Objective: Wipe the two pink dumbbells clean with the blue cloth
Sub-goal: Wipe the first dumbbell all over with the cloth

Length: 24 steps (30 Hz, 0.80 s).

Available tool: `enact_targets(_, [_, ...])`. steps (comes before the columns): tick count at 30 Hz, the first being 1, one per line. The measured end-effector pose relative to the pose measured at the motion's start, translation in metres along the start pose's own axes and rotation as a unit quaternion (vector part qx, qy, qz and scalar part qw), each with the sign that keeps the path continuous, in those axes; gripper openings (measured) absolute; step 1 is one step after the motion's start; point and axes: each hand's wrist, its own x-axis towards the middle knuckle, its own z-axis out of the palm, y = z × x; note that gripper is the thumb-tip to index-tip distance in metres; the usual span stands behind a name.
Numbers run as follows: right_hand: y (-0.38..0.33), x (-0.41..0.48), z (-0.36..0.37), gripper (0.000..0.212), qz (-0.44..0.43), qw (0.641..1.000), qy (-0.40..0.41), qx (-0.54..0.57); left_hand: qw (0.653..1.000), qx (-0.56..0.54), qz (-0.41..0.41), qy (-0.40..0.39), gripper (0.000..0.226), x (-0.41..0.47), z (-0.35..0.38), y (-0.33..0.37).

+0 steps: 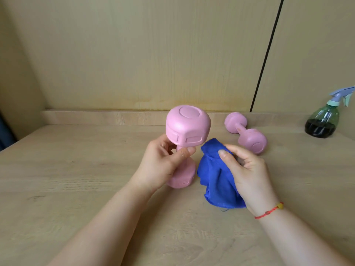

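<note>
**Left hand (pixel 163 162) grips upright dumbbell (pixel 187 125); right hand (pixel 247 169) pinches blue cloth (pixel 215 179)**

Fingers and thumb curl round its handle, wrist cocked upward. Just to the right, thumb and fingertips bunch the cloth's top; its hem drapes down to the table (pixel 76 169). A second dumbbell (pixel 245 131) lies behind, untouched.

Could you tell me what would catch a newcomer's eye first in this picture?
First, the upright pink dumbbell at centre, gripped at its handle by the left hand. Beside it, the right hand holds the bright blue cloth; a second dumbbell lies behind on the wooden table.
</note>
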Motion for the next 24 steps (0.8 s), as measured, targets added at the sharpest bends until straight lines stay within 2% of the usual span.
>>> enact_targets(5, [-0.039,0.025,-0.008,0.012,-0.084,0.989,0.12,0.002,0.998,0.01,0.036,-0.044,0.012,-0.006,0.004,-0.003])
enact_targets(9, [-0.088,0.036,-0.006,0.019,-0.133,0.983,0.126,0.014,0.997,0.016,0.048,-0.058,0.012,-0.008,0.007,-0.005])
enact_targets(11, [-0.106,0.034,-0.003,0.017,-0.159,0.984,0.084,0.012,0.996,0.021,0.065,-0.065,0.008,-0.009,0.008,-0.003])
enact_targets(13, [-0.115,0.026,0.005,0.018,-0.169,0.985,-0.02,-0.026,0.994,0.04,0.076,-0.061,0.003,-0.008,0.009,-0.003])
enact_targets(15, [-0.108,0.021,0.015,0.023,-0.201,0.96,-0.147,-0.127,0.995,0.039,0.073,-0.051,0.017,-0.008,0.009,-0.005])
enact_targets(16, [-0.103,0.022,0.019,0.028,-0.22,0.939,-0.183,-0.189,0.995,0.047,0.075,-0.048,0.027,-0.006,0.008,-0.005])
enact_targets(18, [-0.1,0.029,0.022,0.033,-0.216,0.919,-0.218,-0.249,0.993,0.068,0.087,-0.042,0.028,-0.004,0.009,-0.004])
enact_targets(21, [-0.111,0.043,0.026,0.035,-0.138,0.919,-0.261,-0.26,0.993,0.067,0.093,-0.031,0.01,-0.001,0.01,-0.002])
enact_targets(24, [-0.118,0.057,0.038,0.029,-0.092,0.922,-0.236,-0.291,0.989,0.094,0.111,-0.036,0.014,-0.001,0.013,-0.005])
